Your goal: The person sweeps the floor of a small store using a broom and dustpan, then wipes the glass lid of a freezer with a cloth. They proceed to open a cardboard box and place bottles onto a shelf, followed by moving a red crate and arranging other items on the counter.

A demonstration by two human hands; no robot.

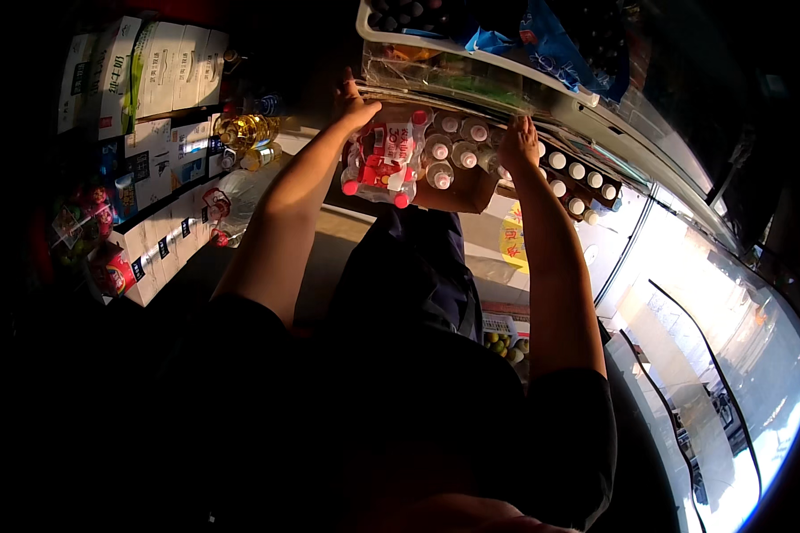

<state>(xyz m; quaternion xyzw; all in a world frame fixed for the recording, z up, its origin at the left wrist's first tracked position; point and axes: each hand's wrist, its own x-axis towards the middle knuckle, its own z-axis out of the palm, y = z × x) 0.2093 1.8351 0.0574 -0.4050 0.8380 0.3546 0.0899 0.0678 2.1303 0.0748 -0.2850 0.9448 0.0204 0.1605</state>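
Note:
Before me stands an open cardboard box [463,190] with a shrink-wrapped pack of red-capped drink bottles [387,160] in its left part. Clear bottles with pale pink caps [468,158] stand upright beside the pack. My left hand [355,106] is at the box's far left corner, thumb and fingers spread around the cardboard edge; how firmly it grips is hidden. My right hand [520,141] has its fingers bent over the far cardboard edge at the right, above the bottles. The undersides of both hands are hidden.
A display case with a pale frame [480,53] rises just behind the box. White-capped bottles [576,170] stand to its right. Stacked printed cartons [167,73], yellow oil bottles [250,130] and a large clear bottle [237,200] are at the left. Fruit [500,345] lies low near my legs.

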